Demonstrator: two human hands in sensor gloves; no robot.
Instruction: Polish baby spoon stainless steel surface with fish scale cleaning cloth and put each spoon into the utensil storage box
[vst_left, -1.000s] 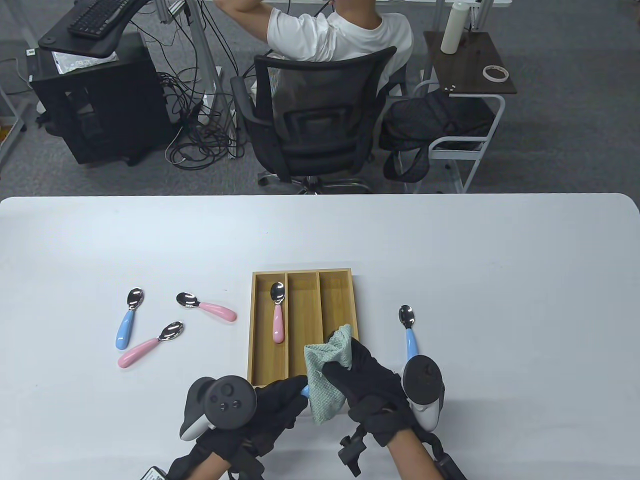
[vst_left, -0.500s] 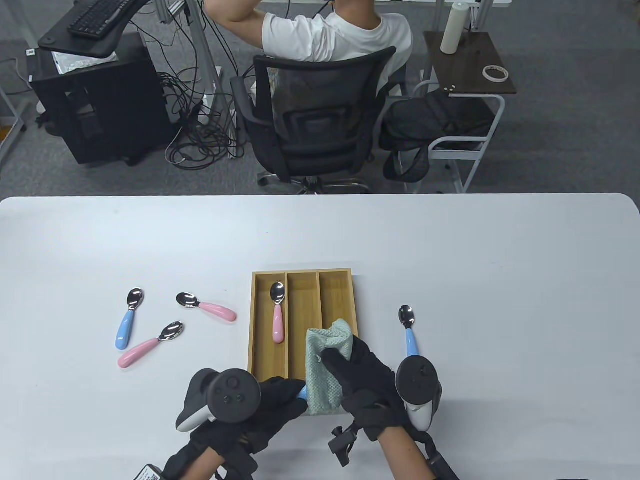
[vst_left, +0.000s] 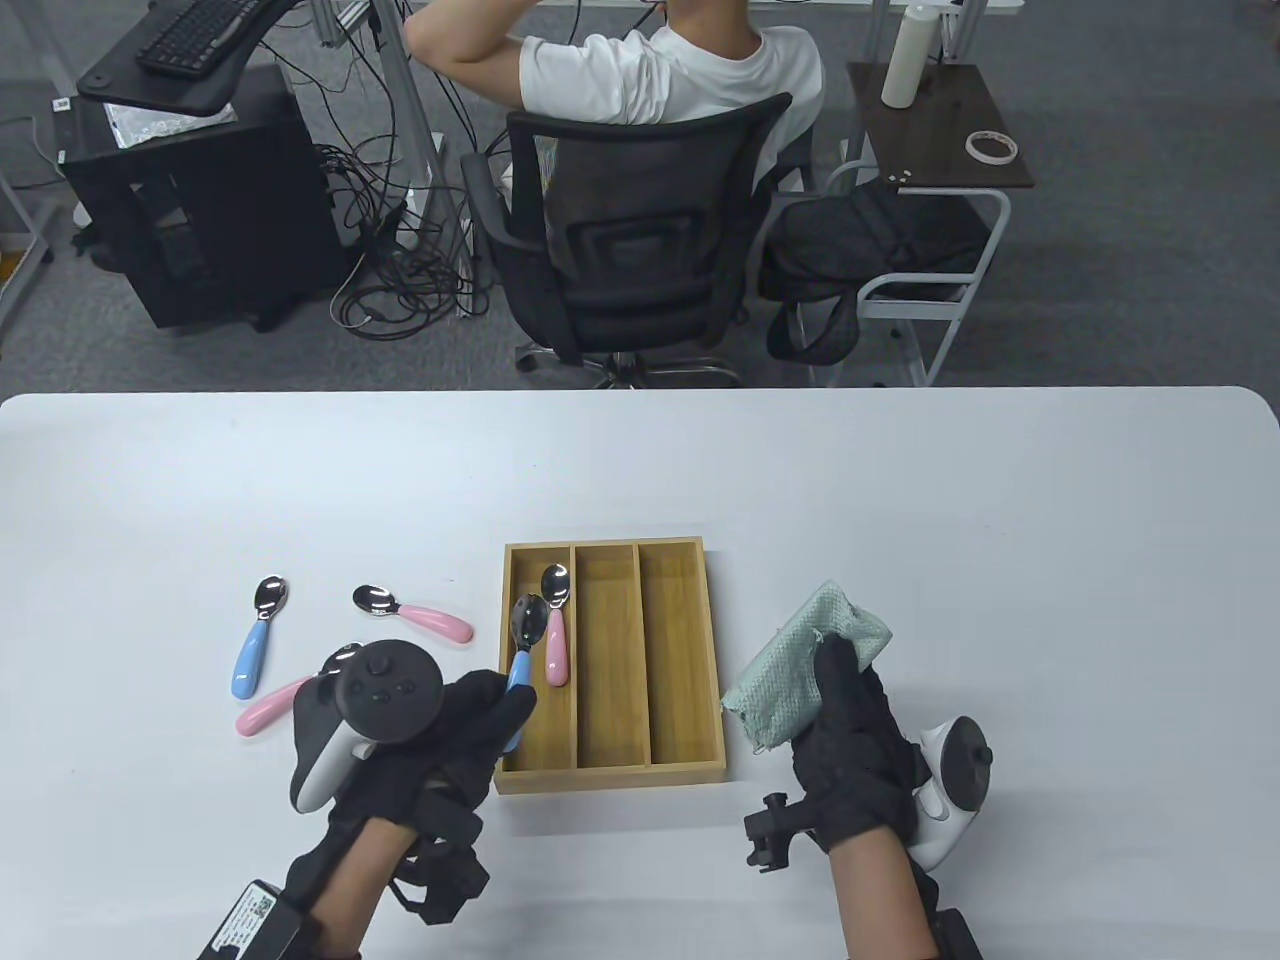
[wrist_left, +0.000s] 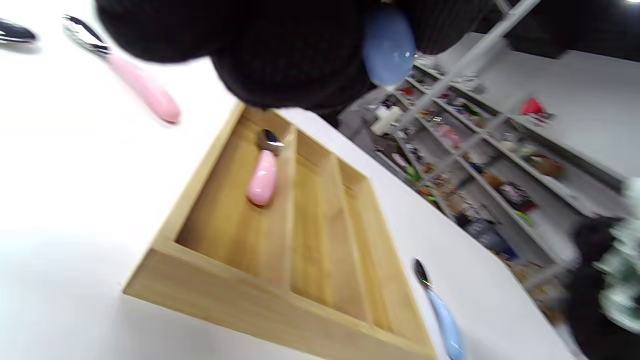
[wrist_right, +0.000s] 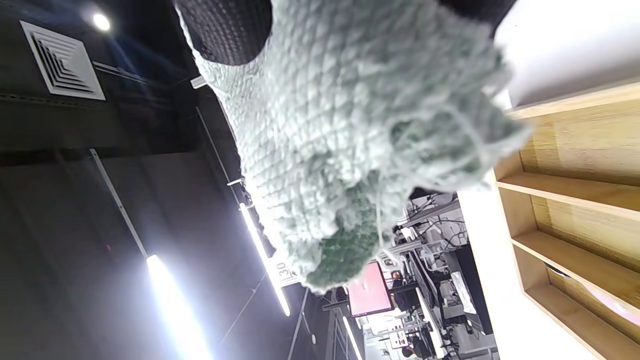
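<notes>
The left hand grips a blue-handled spoon by the handle, its fingers curled round it; the spoon's steel bowl points toward the far edge of the counter and hangs over the left compartment of the wooden box. In that same compartment lies a pink-handled spoon, bowl toward the far wall. The middle and right compartments show only bare wood.

The right hand is just beside the box's right wall, above the counter, and its fingers are closed round a bunched pale green cloth, which sticks out beyond the fingertips toward the far side. In the right wrist view the cloth fills most of the frame, with the box's dividers at the right edge.

On the counter left of the box lie three more spoons: a blue one nearest the left edge, a pink one beside it nearer the box, and another pink one partly hidden under the left hand's tracker. The left wrist view shows a further blue spoon on the counter just beyond the box's right wall.
</notes>
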